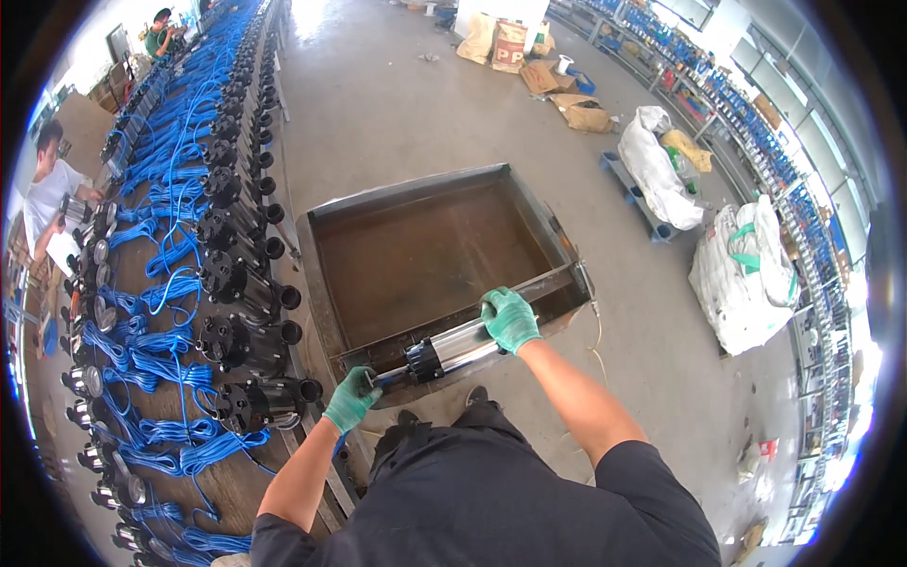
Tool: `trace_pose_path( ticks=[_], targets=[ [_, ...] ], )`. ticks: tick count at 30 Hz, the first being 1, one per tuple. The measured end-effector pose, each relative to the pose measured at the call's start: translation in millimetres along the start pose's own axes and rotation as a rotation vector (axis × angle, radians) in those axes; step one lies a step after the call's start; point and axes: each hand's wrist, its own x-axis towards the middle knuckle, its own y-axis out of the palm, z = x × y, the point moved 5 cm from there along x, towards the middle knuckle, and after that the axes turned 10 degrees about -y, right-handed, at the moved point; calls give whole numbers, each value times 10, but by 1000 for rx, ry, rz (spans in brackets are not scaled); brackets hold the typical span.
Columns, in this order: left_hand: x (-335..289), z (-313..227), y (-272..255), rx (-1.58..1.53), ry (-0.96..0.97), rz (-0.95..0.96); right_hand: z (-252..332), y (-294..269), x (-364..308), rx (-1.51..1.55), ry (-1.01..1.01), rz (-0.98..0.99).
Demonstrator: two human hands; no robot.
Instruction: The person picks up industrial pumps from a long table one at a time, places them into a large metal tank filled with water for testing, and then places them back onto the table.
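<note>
A pump motor (463, 346) with a silver cylindrical body and a black end piece lies across the near side of a rectangular metal tank (406, 192). My right hand (510, 318), in a green glove, grips the silver body near its right end. At the other end a thin shaft-like part (390, 374) sticks out of the black piece. My left hand (351, 399), gloved in green too, closes around the tip of that part; the fingers partly hide it. Brownish liquid (430, 250) seems to fill the tank.
On my left a long bench holds rows of black pump parts (248, 345) and coiled blue cables (170, 378). Two people (57, 194) are beyond it. White sacks (746, 274) stand at right, before curved racks (831, 378). Paper bags (510, 45) lie far off.
</note>
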Motion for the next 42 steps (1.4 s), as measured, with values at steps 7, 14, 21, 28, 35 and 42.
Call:
trace_pose_path(
  ticks=[7, 14, 21, 28, 35, 42],
  targets=[
    [146, -264, -175, 549, -322, 203, 52, -19, 21, -7, -15, 6],
    [100, -183, -12, 1125, 17, -266, 18, -1, 14, 0, -6, 13],
    [-14, 49, -68, -119, -542, 136, -20, 7, 17, -9, 0, 24],
    [178, 298, 1, -83, 15, -127, 17, -10, 31, -10, -16, 12],
    [173, -349, -19, 260, -418, 240, 0, -3, -3, -11, -12, 34],
    [156, -336, 5, 878, 258, -148, 5, 11, 7, 3, -24, 23]
  ],
)
